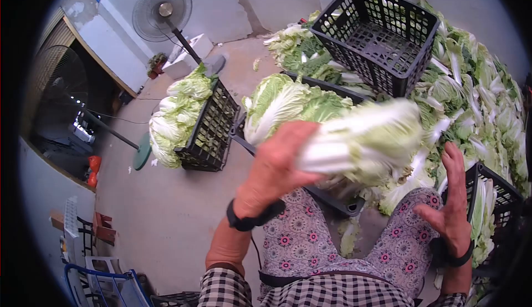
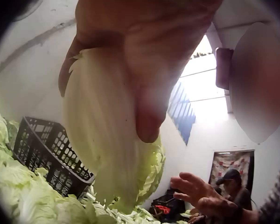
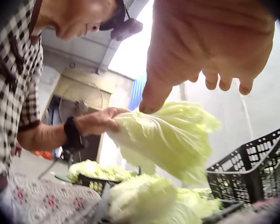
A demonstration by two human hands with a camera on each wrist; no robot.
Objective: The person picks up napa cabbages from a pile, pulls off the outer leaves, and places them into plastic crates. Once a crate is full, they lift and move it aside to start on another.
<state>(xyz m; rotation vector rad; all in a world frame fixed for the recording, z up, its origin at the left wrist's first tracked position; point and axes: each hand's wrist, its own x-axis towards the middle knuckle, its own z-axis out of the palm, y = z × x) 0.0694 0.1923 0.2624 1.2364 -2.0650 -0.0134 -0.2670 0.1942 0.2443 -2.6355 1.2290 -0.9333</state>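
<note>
The left hand (image 1: 280, 160) grips a cabbage (image 1: 374, 138), the right hand (image 1: 453, 213) open, thumb spread.

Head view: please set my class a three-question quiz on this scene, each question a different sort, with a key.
1. What does the left hand hold? A) a knife B) a cabbage C) a bottle
2. True or false: the right hand grips a fan.
3. Fill in the blank: the black crate at the top of the head view, with its floor showing, is ____.

Key: 1 B; 2 false, the right hand is open and holds nothing; 3 empty.
</note>
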